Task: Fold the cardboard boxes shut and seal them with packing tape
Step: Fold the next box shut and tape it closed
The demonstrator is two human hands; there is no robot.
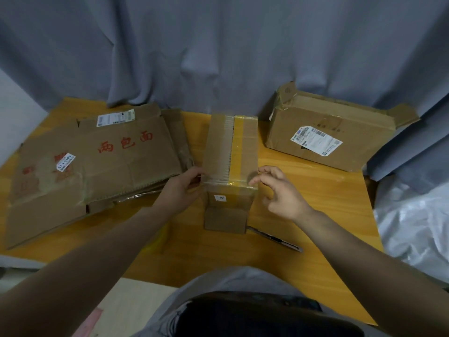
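Now my left hand [184,188] grips the small box [230,154] between my hands, my right hand [279,190] hangs loose-fingered beside it; top taped, near flap [226,220] likely next.

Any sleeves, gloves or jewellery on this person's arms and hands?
No sleeves show anywhere up to the frame edge. The left hand and right hand wear no gloves, and no watch, ring or bracelet is visible.
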